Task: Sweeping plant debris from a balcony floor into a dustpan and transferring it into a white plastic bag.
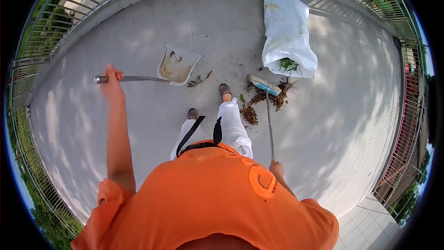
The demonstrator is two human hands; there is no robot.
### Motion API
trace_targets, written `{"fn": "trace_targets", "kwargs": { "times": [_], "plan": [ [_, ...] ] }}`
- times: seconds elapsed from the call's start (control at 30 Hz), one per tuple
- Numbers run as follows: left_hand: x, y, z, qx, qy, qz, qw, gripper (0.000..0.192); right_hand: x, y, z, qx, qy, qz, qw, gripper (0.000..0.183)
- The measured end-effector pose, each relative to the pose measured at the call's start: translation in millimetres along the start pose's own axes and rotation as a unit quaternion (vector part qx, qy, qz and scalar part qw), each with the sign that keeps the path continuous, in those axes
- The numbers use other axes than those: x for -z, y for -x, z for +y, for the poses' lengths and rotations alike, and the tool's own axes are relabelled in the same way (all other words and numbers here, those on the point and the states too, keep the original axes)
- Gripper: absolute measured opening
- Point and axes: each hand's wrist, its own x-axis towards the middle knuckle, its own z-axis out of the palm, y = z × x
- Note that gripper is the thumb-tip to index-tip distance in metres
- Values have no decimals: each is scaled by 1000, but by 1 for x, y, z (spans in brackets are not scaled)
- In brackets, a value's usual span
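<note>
My left hand (111, 80) grips the metal handle of a long-handled dustpan (178, 66), whose pale pan has brown stains and a few dry scraps in it. Low on the right, my right hand (276, 167) is closed around the pole of a broom (264, 85) with a blue and white head. The bristles touch a pile of dry roots and brown plant debris (281, 100). Nearer my foot lies a clump of brown debris (249, 114), with a single green leaf (242, 98) beside it. More dry scraps (199, 80) lie just below the dustpan.
A white woven sack (286, 31) lies on its side, green leaves (288, 64) showing at its mouth. The grey tiled floor (156, 24) is bounded by a low kerb and metal railings (62, 17). Pale tiles (367, 220) edge the lower right.
</note>
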Motion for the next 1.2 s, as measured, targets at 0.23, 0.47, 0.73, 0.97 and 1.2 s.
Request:
{"fn": "trace_targets", "kwargs": {
  "times": [0.23, 0.47, 0.73, 0.97, 1.2],
  "plan": [
    [32, -41, 26, -37, 111, -40, 992, 34, -60, 126, 22, -108, -167, -31, 980, 44],
    [94, -62, 47, -82, 183, -2, 980, 35, -60, 115, -46, 151, 2, 71, 986, 40],
    [116, -32, 67, -74, 160, 9, 984, 32, -34, 12, -220, 266, 88, 62, 958, 28],
    [145, -22, 48, -59, 104, 58, 991, 30, 8, 17, -93, 133, 134, 49, 981, 34],
    [154, -37, 25, -33, 135, 65, 988, 31, 65, 86, 21, 76, 238, 144, 957, 29]
  ]
}}
